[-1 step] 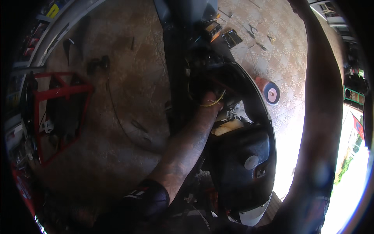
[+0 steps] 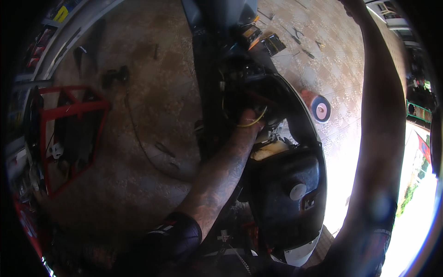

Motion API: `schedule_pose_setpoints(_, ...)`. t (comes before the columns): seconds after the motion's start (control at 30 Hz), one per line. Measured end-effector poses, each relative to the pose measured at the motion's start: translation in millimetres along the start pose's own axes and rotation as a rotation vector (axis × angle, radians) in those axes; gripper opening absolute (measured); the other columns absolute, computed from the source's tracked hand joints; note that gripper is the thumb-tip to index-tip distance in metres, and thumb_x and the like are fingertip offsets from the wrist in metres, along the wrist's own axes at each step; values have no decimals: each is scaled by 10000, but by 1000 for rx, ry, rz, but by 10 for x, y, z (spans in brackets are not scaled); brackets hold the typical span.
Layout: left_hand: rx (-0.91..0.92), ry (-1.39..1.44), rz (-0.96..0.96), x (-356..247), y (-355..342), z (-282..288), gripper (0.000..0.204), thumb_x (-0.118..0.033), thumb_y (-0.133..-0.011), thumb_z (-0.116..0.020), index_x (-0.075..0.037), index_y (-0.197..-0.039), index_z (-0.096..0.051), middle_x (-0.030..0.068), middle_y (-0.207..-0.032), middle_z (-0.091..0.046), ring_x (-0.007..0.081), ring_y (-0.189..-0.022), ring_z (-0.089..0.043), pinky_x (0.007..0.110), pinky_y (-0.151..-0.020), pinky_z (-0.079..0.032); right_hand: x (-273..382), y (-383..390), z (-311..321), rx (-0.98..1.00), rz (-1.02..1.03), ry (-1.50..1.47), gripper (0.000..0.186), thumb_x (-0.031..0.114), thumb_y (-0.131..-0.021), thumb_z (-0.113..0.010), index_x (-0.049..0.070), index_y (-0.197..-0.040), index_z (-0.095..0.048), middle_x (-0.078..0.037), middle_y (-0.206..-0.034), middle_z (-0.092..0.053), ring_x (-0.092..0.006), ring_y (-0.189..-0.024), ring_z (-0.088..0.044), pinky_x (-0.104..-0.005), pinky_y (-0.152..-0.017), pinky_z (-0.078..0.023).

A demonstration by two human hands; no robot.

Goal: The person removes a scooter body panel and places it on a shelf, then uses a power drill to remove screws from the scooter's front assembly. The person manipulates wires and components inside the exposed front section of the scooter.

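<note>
A partly stripped scooter (image 2: 291, 168) stands lengthwise in front of me, with its black inner body uncovered. My left hand (image 2: 250, 117) reaches into the dark cavity at its middle, where its fingers are hidden. Across that wrist runs a thin yellow cable (image 2: 253, 123). Just nearer to me sit a pale, yellowish plastic part (image 2: 270, 150) and a black tank-like moulding with a round grey cap (image 2: 297, 191). My right arm stretches far forward along the right side. Only part of my right hand (image 2: 353, 10) shows at the top edge, dark and cut off, so its grip is unclear.
On the tiled floor, a red and black wheel-like piece (image 2: 321, 109) lies right of the scooter. Pliers (image 2: 298, 34) and other tools lie beyond, near a black case (image 2: 273, 44). A red metal frame (image 2: 76, 107) stands at left, with a cable (image 2: 131, 120) nearby.
</note>
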State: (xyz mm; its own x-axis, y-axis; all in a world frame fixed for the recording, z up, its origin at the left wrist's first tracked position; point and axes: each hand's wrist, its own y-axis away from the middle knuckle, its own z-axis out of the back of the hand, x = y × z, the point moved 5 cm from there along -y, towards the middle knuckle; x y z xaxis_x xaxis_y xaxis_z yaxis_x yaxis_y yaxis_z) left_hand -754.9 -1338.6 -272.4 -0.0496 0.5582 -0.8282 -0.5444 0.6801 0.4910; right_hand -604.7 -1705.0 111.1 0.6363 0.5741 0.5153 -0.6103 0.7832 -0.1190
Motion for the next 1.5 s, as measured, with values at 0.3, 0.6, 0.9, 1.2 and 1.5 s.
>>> schedule_pose_setpoints(0.3,15,0,13,-39,5,-26,343,-254,-967,-558,-67,-1250,-607,143,-1199,-640,286,-1151,-593,368,-1021,-458,-151,-197,-22,37,-45,-35,232,278,-813,-602,104,-665,-564,-14,-584,-485,-130,-410,-363,-331,-378,-295)
schedule_pose_setpoints(0.6,41,-12,43,-82,11,15,331,-241,-966,-559,-63,-1240,-612,137,-1181,-649,281,-1140,-600,364,-1017,-462,-26,-45,9,88,-150,-24,209,264,-814,-594,115,-680,-534,1,-577,-441,-121,-433,-328,-322,-405,-271)
schedule_pose_setpoints(0.9,52,-20,49,-154,-37,-43,318,-227,-964,-559,-60,-1229,-618,131,-1162,-658,276,-1129,-607,361,-1013,-466,6,-38,15,170,-98,-102,215,262,-815,-599,100,-684,-542,2,-582,-443,-120,-428,-337,-325,-401,-291)
schedule_pose_setpoints(1.2,44,-34,38,-162,-14,-34,306,-213,-963,-560,-56,-1219,-624,125,-1144,-668,270,-1117,-613,358,-1009,-470,-14,-11,26,80,-137,-19,223,244,-817,-616,49,-713,-585,-30,-601,-489,-131,-417,-357,-334,-387,-290)
schedule_pose_setpoints(1.5,35,-52,31,-59,-53,-71,295,-200,-962,-561,-53,-1208,-630,120,-1126,-677,265,-1106,-620,355,-1005,-473,-21,-80,56,86,-7,-74,226,272,-856,-590,78,-742,-572,3,-605,-462,-110,-439,-354,-306,-389,-286)
